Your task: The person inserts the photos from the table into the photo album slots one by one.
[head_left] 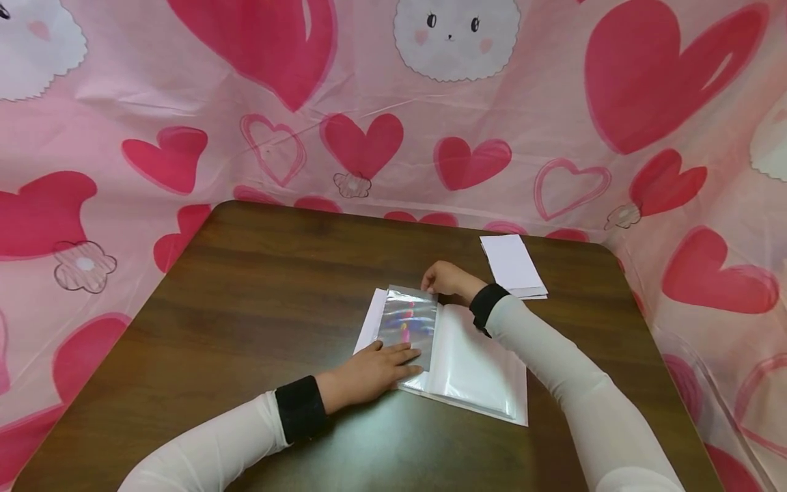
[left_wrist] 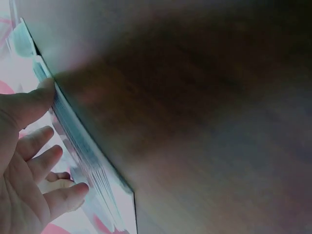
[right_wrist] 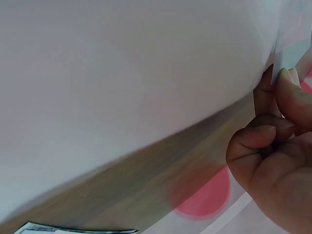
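Note:
A photo album (head_left: pixel 473 362) with clear sleeve pages lies spread on the table. Over its left page is a shiny grey picture card (head_left: pixel 424 328) with a pink and blue print, its top edge sticking out past the page. My right hand (head_left: pixel 451 279) pinches the card's upper right corner; in the right wrist view thumb and forefinger meet on the thin edge (right_wrist: pixel 292 54). With fingers fairly straight, my left hand (head_left: pixel 369 372) rests on the lower part of the card and page. The left wrist view shows its thumb (left_wrist: pixel 41 100) at the album's layered page edges (left_wrist: pixel 83 141).
A stack of white cards (head_left: pixel 513 265) lies toward the back right of the brown wooden table (head_left: pixel 264 287). Pink heart-print sheeting (head_left: pixel 369 89) hangs behind the table and along its sides.

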A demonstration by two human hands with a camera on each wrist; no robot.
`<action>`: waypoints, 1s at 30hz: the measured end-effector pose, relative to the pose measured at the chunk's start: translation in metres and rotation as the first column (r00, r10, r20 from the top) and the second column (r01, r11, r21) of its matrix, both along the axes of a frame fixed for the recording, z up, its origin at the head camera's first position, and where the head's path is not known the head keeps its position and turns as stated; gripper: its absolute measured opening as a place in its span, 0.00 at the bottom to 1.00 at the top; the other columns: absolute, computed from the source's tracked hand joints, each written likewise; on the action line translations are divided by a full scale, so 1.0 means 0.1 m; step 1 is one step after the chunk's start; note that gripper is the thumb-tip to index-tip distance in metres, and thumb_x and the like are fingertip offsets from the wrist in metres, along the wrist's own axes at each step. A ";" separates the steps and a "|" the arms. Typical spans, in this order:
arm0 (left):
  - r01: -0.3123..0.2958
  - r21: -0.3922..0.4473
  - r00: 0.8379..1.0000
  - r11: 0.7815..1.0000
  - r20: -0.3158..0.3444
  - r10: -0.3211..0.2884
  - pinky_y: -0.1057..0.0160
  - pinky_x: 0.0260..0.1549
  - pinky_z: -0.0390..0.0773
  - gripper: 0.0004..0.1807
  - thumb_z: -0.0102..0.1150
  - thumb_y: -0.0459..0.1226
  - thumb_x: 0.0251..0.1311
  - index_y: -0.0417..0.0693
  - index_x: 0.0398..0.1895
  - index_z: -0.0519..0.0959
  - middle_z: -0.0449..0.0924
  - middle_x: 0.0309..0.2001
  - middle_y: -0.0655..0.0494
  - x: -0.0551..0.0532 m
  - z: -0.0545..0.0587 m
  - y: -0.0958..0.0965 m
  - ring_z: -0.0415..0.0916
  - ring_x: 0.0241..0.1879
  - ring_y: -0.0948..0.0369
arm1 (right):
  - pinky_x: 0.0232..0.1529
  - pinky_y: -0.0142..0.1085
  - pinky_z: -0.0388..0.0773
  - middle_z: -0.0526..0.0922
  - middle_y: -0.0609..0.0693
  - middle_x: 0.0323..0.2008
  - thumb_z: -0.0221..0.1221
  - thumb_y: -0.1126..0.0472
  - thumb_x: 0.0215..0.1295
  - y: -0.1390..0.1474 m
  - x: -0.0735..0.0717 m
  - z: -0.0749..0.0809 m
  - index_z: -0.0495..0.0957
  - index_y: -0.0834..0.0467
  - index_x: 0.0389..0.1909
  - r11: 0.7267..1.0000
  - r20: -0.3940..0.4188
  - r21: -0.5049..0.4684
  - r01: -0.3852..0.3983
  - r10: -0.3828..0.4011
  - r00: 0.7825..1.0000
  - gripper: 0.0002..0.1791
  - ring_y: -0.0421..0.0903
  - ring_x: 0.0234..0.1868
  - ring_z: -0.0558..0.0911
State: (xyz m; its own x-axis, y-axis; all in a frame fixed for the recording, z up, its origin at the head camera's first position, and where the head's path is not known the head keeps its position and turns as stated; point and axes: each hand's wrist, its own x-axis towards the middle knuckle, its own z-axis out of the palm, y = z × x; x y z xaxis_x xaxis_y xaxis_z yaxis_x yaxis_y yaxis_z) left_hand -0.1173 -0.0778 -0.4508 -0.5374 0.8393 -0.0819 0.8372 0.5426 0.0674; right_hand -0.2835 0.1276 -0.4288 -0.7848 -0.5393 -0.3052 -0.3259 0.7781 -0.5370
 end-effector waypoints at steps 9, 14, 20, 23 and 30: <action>-0.008 0.019 0.999 1.000 0.033 0.008 0.42 0.52 0.72 0.29 0.58 0.44 0.62 0.61 0.68 0.66 0.61 0.70 0.54 -0.02 0.01 0.00 0.58 0.69 0.56 | 0.37 0.33 0.74 0.84 0.51 0.29 0.60 0.74 0.57 -0.03 0.03 -0.02 0.84 0.64 0.30 0.998 0.040 0.001 -0.066 0.066 0.997 0.06 0.43 0.31 0.76; -0.022 -0.006 0.999 1.000 0.031 0.022 0.43 0.52 0.71 0.29 0.58 0.45 0.62 0.63 0.68 0.67 0.61 0.70 0.56 -0.03 0.03 -0.01 0.58 0.69 0.58 | 0.32 0.29 0.70 0.85 0.52 0.31 0.60 0.72 0.57 -0.05 0.03 -0.01 0.85 0.64 0.32 0.993 0.044 -0.011 -0.120 0.120 0.992 0.06 0.41 0.30 0.74; -0.012 -0.032 0.998 0.999 0.053 0.014 0.43 0.52 0.72 0.29 0.58 0.45 0.62 0.64 0.68 0.67 0.61 0.70 0.56 -0.04 0.06 -0.01 0.57 0.69 0.58 | 0.32 0.30 0.69 0.81 0.47 0.29 0.62 0.59 0.61 -0.07 0.04 -0.02 0.85 0.62 0.33 0.998 0.186 -0.057 -0.021 0.032 0.982 0.10 0.40 0.31 0.73; -0.004 -0.036 0.999 0.999 0.054 0.006 0.43 0.52 0.71 0.29 0.58 0.45 0.62 0.64 0.68 0.67 0.61 0.70 0.56 -0.03 0.05 0.00 0.57 0.69 0.58 | 0.29 0.30 0.67 0.79 0.44 0.25 0.67 0.56 0.56 -0.09 0.07 -0.03 0.85 0.61 0.28 0.999 0.227 -0.047 0.005 0.006 0.974 0.10 0.40 0.28 0.72; -0.013 -0.014 0.998 1.000 0.058 0.014 0.39 0.52 0.70 0.29 0.59 0.46 0.61 0.65 0.67 0.67 0.62 0.70 0.57 -0.03 0.04 -0.01 0.58 0.69 0.58 | 0.23 0.29 0.62 0.68 0.43 0.17 0.66 0.61 0.56 -0.17 0.11 0.01 0.75 0.59 0.17 0.999 0.204 0.008 -0.043 0.041 0.978 0.13 0.39 0.21 0.67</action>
